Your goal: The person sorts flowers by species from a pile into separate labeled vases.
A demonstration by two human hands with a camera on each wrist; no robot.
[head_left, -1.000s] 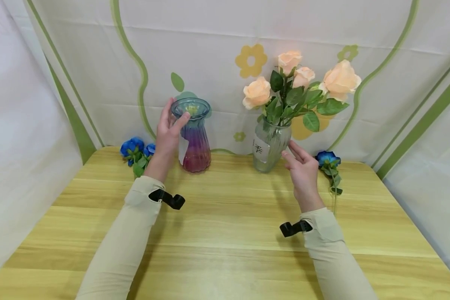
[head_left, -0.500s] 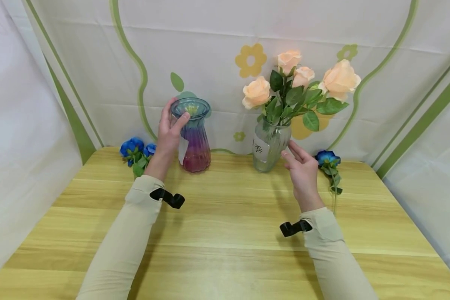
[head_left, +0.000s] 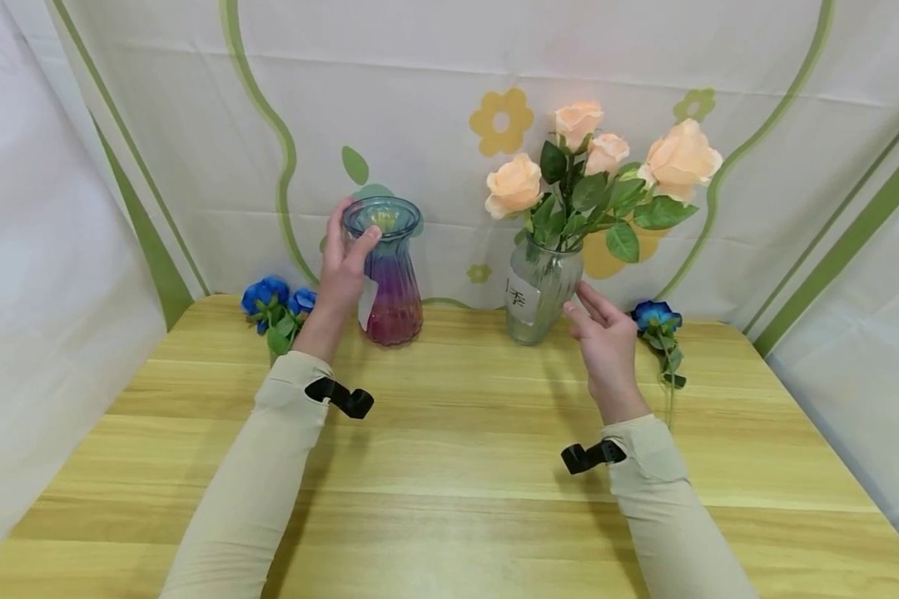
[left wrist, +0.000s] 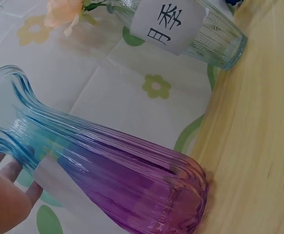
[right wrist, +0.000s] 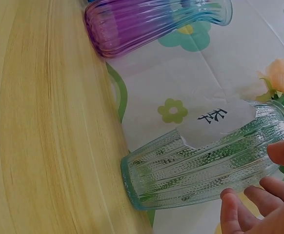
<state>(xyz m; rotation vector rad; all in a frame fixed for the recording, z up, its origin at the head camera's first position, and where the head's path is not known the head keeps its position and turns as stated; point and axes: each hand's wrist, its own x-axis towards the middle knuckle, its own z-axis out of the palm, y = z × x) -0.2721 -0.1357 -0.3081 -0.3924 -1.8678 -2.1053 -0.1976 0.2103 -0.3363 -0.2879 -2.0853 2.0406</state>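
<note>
My left hand [head_left: 345,270] grips a tall glass vase [head_left: 393,287] by its neck, thumb at the rim. The vase shades from blue at the top to purple and pink below and stands upright on the table. In the left wrist view a white label [left wrist: 69,187] hangs on its side near my fingers. To the right stands a clear glass vase [head_left: 550,291] with peach roses [head_left: 513,185] and green leaves. My right hand [head_left: 607,337] is at its right side, fingertips right at the glass. A white paper label [right wrist: 217,122] with black characters is stuck on the clear vase.
Blue flowers [head_left: 265,295] lie behind my left forearm at the table's back left. Another blue flower [head_left: 655,316] with its stem lies right of my right hand. A white printed backdrop [head_left: 434,158] rises behind the wooden table [head_left: 449,466].
My left forearm has shifted very slightly to the right. Both vases and my right hand look the same.
</note>
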